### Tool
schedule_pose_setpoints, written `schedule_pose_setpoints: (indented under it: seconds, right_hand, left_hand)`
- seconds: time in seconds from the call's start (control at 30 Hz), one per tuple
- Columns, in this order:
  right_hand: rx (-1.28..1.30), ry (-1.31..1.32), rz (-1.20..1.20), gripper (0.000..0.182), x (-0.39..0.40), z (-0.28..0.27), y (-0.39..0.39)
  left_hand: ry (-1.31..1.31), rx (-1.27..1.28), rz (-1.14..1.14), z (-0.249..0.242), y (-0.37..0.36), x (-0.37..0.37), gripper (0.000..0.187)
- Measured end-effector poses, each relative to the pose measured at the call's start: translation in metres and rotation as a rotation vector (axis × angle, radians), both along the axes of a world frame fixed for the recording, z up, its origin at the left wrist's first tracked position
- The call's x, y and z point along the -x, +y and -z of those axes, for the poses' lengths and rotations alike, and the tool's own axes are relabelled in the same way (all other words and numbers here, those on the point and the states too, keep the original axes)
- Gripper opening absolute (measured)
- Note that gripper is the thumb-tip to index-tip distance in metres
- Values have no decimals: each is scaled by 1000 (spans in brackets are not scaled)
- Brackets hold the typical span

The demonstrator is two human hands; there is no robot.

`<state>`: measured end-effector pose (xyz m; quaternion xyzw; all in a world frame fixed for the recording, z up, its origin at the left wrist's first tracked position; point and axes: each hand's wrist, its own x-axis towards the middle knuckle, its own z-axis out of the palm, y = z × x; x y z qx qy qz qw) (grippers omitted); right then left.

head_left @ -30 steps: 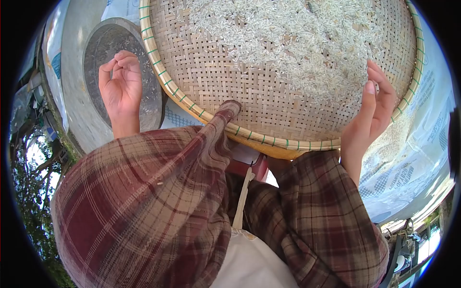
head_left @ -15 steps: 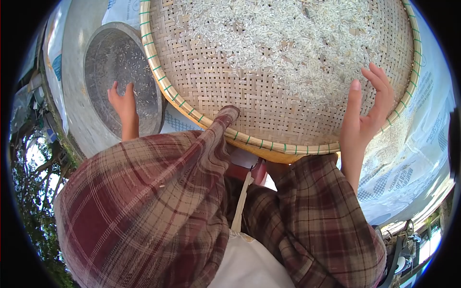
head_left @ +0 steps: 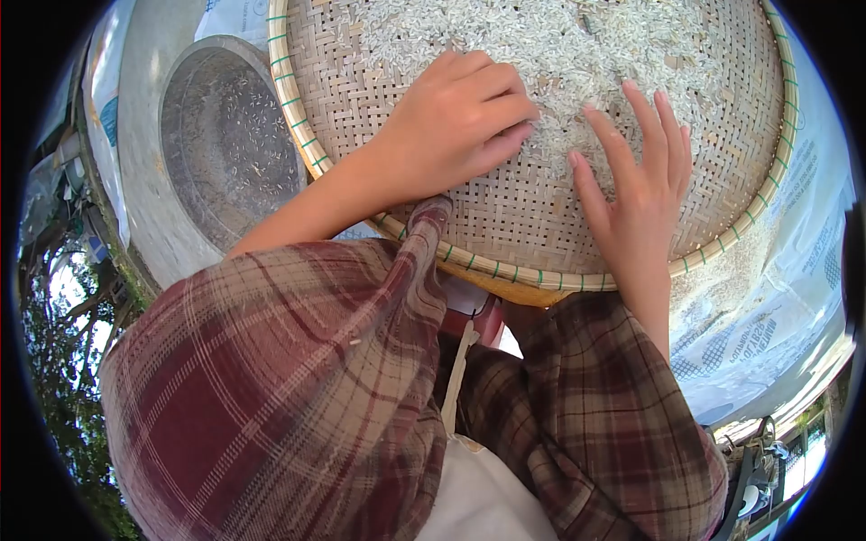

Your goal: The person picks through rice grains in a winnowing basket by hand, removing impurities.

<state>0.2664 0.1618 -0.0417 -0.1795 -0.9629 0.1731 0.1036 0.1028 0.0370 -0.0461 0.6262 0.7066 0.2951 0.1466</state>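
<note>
A round woven tray (head_left: 532, 207) with a green-stitched rim lies across my lap, and white grains (head_left: 586, 54) cover its far part. Over the tray's middle, my left hand (head_left: 469, 117) has its fingers curled at the near edge of the grains; what they hold, if anything, is hidden. To its right, my right hand (head_left: 640, 180) is spread with fingertips at the grains and nothing in it.
A grey bowl (head_left: 203, 144) with scattered grains inside stands left of the tray. Printed white-and-blue sacks (head_left: 749, 343) lie at the right. Plaid cloth (head_left: 271, 379) covers my legs, with a red object (head_left: 487, 323) between them.
My left hand has moved from the bowl to the middle of the tray, and its fingers have curled. My right hand has shifted left and away from me, towards the grains.
</note>
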Motion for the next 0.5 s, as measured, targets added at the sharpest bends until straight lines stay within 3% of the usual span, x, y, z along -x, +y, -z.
schedule_pose_setpoints:
  seconds: [0.2, 0.27, 0.37, 0.5]
  right_hand:
    - [66, -25, -11, 38, -1, 4, -4]
    - [64, -22, -8, 38, -2, 6, -3]
    - [66, -31, 6, 38, -2, 6, -3]
    - [74, -29, 13, 38, -1, 7, -2]
  left_hand:
    - [92, -37, 31, 2, -2, 2, 12]
    - [-131, -27, -45, -1, -6, 8, 12]
    - [-153, 22, -164, -9, -14, 18, 10]
    - [-142, 36, -136, -6, -18, 17, 11]
